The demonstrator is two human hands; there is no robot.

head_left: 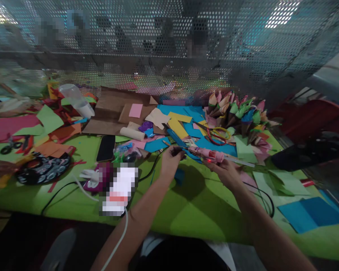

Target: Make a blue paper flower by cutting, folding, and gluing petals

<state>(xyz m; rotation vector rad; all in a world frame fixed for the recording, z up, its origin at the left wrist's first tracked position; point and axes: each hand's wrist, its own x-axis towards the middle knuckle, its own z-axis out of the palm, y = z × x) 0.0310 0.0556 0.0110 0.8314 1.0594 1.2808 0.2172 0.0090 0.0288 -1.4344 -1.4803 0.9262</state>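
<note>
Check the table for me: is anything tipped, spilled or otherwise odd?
One thing: the clear container at the back left leans well over among paper scraps, instead of standing upright. I can make out no spill, and the glue gun in the right hand shows no obvious damage.

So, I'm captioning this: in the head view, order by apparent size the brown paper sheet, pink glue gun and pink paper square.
Largest to smallest:
Brown paper sheet
Pink glue gun
Pink paper square
</note>
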